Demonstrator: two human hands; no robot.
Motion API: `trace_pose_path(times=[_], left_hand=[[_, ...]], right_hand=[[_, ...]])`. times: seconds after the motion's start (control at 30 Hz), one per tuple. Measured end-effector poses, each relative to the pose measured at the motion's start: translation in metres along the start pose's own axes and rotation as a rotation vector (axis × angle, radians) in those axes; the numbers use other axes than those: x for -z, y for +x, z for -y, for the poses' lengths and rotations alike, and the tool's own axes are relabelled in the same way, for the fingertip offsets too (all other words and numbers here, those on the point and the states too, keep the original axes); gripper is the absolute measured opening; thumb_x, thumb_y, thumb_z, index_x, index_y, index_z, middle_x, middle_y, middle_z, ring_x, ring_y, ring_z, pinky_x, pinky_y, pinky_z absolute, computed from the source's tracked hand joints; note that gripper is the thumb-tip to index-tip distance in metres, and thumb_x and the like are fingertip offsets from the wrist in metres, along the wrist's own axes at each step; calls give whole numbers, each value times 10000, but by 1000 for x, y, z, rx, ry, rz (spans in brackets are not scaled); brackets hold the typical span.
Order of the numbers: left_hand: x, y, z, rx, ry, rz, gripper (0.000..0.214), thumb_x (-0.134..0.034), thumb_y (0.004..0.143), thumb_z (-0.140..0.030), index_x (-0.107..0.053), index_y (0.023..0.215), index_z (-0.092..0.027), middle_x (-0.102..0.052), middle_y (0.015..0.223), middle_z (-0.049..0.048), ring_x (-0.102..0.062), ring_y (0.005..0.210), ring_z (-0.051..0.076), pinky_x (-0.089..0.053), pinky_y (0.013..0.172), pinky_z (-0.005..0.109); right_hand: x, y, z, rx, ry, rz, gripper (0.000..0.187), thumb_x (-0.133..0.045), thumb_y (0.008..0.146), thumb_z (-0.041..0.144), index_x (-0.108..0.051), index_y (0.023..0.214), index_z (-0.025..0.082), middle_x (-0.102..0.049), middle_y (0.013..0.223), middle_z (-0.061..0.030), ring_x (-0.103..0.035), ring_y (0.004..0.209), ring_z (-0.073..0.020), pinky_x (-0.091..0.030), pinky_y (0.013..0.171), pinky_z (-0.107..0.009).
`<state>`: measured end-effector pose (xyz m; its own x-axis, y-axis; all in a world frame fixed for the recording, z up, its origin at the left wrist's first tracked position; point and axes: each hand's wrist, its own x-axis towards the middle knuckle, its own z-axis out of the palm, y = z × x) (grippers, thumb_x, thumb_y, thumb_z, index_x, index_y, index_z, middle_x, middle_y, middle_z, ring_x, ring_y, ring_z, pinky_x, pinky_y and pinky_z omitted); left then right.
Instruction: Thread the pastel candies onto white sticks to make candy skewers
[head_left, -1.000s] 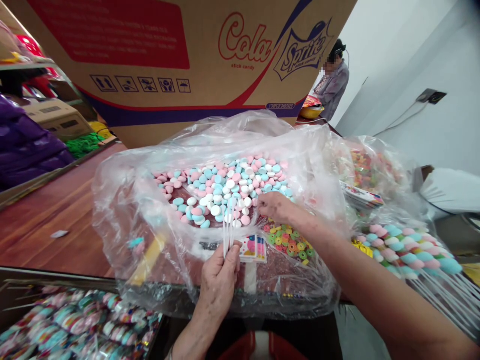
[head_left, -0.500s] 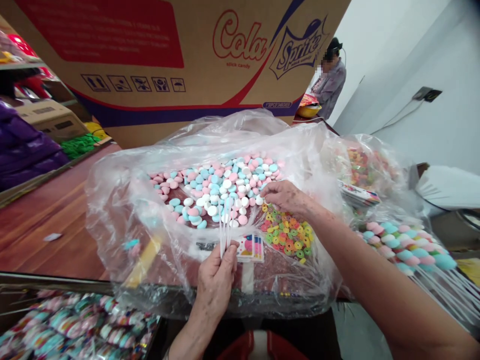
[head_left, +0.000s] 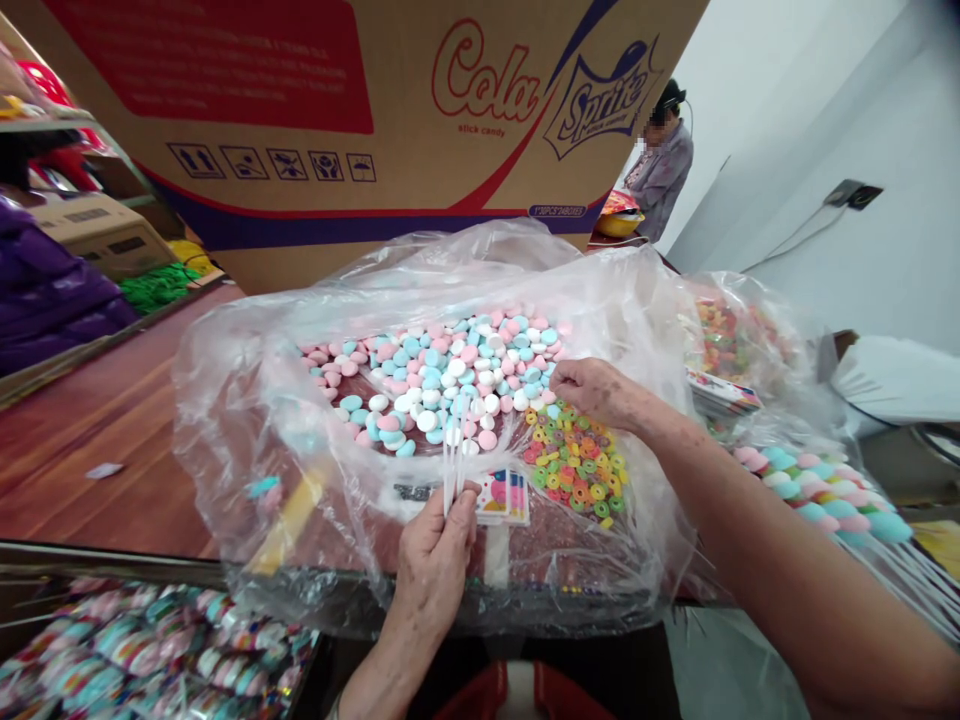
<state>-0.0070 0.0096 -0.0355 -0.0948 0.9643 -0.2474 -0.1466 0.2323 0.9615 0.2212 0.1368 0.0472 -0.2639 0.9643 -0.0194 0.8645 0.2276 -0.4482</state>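
My left hand (head_left: 433, 555) is closed round a small bunch of white plastic sticks (head_left: 453, 462) that point up over the front of a clear plastic bag (head_left: 247, 430). In the bag lies a heap of pink, blue and white round candies (head_left: 450, 375). My right hand (head_left: 596, 390) hovers at the right edge of that heap, fingers pinched together; what they hold is too small to make out. Just below it lies a pile of small coloured ring candies (head_left: 577, 465). A printed card (head_left: 504, 497) lies beside the sticks.
A big cardboard carton (head_left: 337, 130) printed "Cola Sprite stick candy" stands behind the bag on a brown wooden table (head_left: 90, 440). Finished candy sticks (head_left: 825, 495) lie at right, wrapped ones (head_left: 150, 650) at bottom left. A person (head_left: 664, 160) stands far back.
My right hand has drifted right and slightly up, off the round candies to the heap's right edge, uncovering more of the ring candies. My left hand keeps the sticks nearly still.
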Motion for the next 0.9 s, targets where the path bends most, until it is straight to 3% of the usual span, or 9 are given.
trace_pose_path(times=[0.2,0.43,0.6,0.8,0.9], left_hand=[[1,0,0,-5,7,12,401,-629,788,-513,-669,891,-128,-398,521,-70,-314,439,65,-214,413,200],[2,1,2,-18,19,15,394,-626,795,-498,-667,903,-122,-400,526,-70,-312,444,65,-214,413,200],[2,0,3,-30,35,16,378,-609,814,-493,-664,895,-129,-399,537,-67,-323,456,67,-222,420,198],[3,2,7,-12,33,25,416,-620,803,-528,-663,911,-129,-398,535,-66,-333,457,70,-233,418,194],[5,3,9,-5,51,34,411,-619,812,-526,-659,928,-133,-415,551,-62,-347,466,70,-243,421,189]], right_hand=[[-10,3,8,74,-210,136,168,-503,776,120,-639,689,164,-582,685,-15,-501,663,-141,-327,622,-232],[-28,4,9,98,-384,212,212,-495,854,124,-701,811,152,-671,843,-99,-572,798,-193,-353,678,-252],[-19,5,12,124,-340,240,196,-523,824,119,-712,796,164,-688,851,-66,-584,787,-170,-368,686,-231],[-2,2,11,87,-235,136,274,-408,845,131,-681,863,141,-650,800,-35,-542,693,-134,-361,635,-220],[-2,0,10,107,-203,176,258,-427,822,124,-684,838,138,-646,767,-32,-541,679,-132,-363,619,-216]])
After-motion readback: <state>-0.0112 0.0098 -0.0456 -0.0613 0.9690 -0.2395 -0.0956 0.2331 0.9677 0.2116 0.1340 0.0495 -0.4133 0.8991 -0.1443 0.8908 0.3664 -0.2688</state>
